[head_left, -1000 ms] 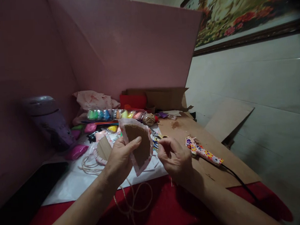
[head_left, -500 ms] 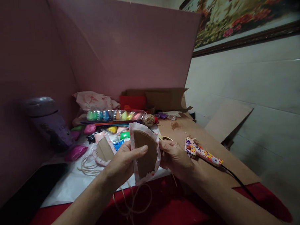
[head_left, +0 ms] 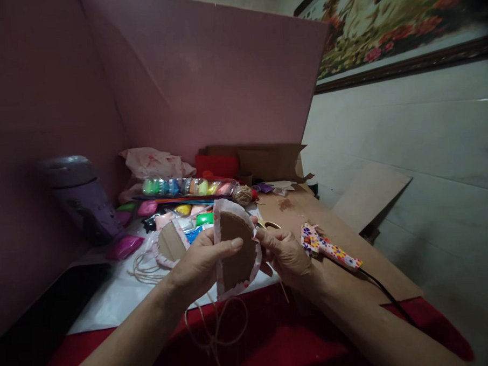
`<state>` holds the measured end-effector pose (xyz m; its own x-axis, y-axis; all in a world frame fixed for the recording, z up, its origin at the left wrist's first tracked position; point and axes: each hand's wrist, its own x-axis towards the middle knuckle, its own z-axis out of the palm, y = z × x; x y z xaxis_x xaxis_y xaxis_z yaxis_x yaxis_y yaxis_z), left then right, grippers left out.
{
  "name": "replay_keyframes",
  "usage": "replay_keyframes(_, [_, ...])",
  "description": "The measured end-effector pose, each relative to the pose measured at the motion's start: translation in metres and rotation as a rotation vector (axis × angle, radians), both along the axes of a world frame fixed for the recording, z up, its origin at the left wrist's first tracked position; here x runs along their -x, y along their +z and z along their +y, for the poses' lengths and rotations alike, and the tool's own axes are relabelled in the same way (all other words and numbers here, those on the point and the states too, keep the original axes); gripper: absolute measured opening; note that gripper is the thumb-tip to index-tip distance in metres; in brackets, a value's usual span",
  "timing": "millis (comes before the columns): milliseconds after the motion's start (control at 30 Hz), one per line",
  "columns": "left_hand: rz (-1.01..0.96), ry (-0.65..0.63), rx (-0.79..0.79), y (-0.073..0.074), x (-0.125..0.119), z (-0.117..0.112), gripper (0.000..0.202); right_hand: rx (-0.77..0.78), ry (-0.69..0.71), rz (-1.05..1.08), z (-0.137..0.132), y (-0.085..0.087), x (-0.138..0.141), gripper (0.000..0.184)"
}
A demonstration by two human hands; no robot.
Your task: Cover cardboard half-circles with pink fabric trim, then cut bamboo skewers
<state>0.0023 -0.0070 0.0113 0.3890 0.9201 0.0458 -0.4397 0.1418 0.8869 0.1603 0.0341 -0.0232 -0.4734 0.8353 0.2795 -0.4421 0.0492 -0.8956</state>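
Note:
My left hand [head_left: 205, 260] grips a half-round piece of cardboard [head_left: 238, 250] by its straight edge, thumb flat on the brown face. Pale pink-patterned fabric is folded over the cardboard's rim all round. At the curved side, my right hand [head_left: 285, 251] pinches the fabric edge between thumb and fingers. Twine [head_left: 212, 335] hangs in loops below the piece. A second fabric-edged half-round [head_left: 172, 244] lies on the white sheet, left of my left hand. Behind my right fingers shows a gold scissors handle [head_left: 270, 224].
A flower-patterned glue gun [head_left: 330, 248] with a black cord lies on the cardboard sheet [head_left: 365, 275] at right. Behind are packs of coloured clay [head_left: 187, 187] and a ball of twine [head_left: 242, 195]. A purple tumbler [head_left: 81, 206] stands left, near a dark flat object [head_left: 51, 304].
My right fingers have shifted slightly at the curved edge and still pinch it. The half-round stays in my left hand, almost unmoved.

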Motion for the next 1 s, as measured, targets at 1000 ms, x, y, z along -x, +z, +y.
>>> replay_keyframes(1000, [-0.09,0.04,0.055,-0.006,-0.003,0.004,0.024,-0.834,-0.675,-0.599,-0.01,0.002,0.0,0.037])
